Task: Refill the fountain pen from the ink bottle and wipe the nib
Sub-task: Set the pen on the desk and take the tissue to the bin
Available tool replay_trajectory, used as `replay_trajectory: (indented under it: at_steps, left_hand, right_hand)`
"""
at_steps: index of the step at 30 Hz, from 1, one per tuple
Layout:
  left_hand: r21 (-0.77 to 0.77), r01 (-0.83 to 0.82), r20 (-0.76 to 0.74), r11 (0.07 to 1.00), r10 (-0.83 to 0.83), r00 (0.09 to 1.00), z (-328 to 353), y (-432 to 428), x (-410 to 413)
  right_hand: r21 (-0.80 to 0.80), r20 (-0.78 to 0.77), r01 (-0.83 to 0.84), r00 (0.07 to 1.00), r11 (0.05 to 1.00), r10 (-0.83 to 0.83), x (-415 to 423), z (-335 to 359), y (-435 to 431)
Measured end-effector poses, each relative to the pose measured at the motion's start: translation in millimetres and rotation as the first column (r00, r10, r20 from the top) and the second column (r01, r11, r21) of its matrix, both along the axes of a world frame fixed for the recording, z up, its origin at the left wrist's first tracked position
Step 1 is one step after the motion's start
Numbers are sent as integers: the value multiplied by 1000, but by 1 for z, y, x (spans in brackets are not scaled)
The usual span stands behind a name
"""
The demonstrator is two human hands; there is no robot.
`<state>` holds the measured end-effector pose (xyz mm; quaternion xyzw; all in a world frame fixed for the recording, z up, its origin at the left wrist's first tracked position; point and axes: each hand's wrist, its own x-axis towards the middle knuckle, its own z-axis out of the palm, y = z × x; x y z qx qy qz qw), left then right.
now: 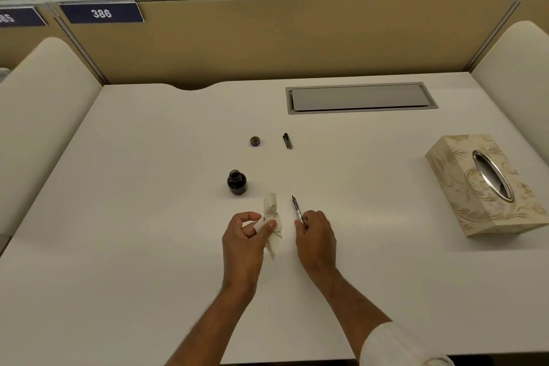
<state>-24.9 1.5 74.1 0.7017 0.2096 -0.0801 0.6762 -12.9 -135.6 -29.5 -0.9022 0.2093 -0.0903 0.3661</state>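
My right hand (315, 235) holds the fountain pen (297, 208) by its barrel, with the nib pointing away from me and a little above the white desk (148, 217). My left hand (246, 235) pinches a crumpled white tissue (271, 217) a short way left of the nib, not touching it. The open ink bottle (237, 182), dark and round, stands just beyond my left hand. Its lid (255, 141) lies farther back, and the pen's dark cap (288, 141) lies to the right of the lid.
A patterned tissue box (481, 184) with an oval metal slot sits at the right. A grey cable hatch (361, 97) is set into the desk's back. A tan partition with a "386" label rises behind, and padded side panels flank the desk.
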Motion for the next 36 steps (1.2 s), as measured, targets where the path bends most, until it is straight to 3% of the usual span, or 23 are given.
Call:
replay_trajectory:
  at_steps: [11, 17, 31, 36]
  left_hand:
    - [-41, -9, 13, 999, 10, 1000, -4, 0, -4]
    - [-69, -55, -60, 996, 51, 997, -13, -1, -10]
    - [-147, -104, -97, 984, 91, 991, -4, -23, -39]
    - [-250, -117, -107, 961, 92, 990, 12, -45, -66]
  right_hand:
    - [-45, -31, -31, 999, 998, 30, -1, 0, -2]
    - [-6, -31, -55, 998, 998, 54, -8, 3, -6]
    - [-4, 143, -94, 985, 996, 93, -68, 34, -36]
    - [136, 262, -180, 955, 974, 140, -97, 62, -45]
